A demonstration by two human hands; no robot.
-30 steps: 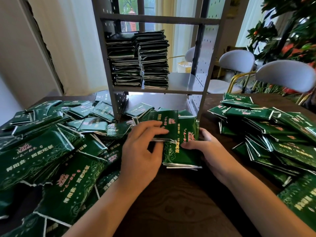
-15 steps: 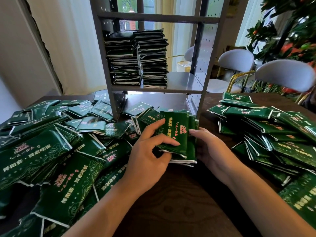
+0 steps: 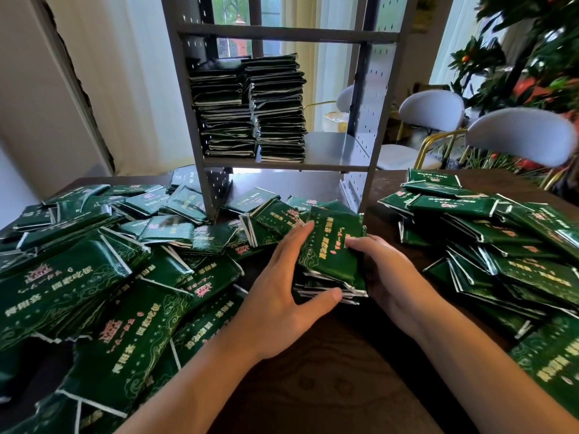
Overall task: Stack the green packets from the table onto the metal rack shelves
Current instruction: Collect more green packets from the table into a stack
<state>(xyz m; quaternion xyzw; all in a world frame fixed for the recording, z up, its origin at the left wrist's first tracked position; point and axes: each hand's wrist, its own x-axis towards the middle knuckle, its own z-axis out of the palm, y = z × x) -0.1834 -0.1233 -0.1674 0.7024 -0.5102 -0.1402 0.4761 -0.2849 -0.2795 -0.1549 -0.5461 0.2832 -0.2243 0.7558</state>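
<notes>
A small stack of green packets [image 3: 332, 255] sits between my hands just in front of the metal rack [image 3: 332, 166]. My left hand [image 3: 282, 296] presses its left side, thumb under the near corner, fingers spread along the edge. My right hand [image 3: 388, 277] grips the right side, thumb on the top packet. Two tall piles of packets [image 3: 250, 111] stand on the left half of the rack's middle shelf. Loose packets lie heaped on the dark wooden table at the left [image 3: 94, 277] and at the right [image 3: 507, 245].
The rack's right half of the shelf is bare metal. Its upper shelf [image 3: 288, 34] holds nothing visible. Two grey chairs [image 3: 520, 139] stand behind the table at the right, beside a plant [image 3: 532, 57]. Curtains and a window are behind the rack.
Both hands have closed in on the stack and gathered it together; its far edge has tilted up and the packets sit more squarely between my palms.
</notes>
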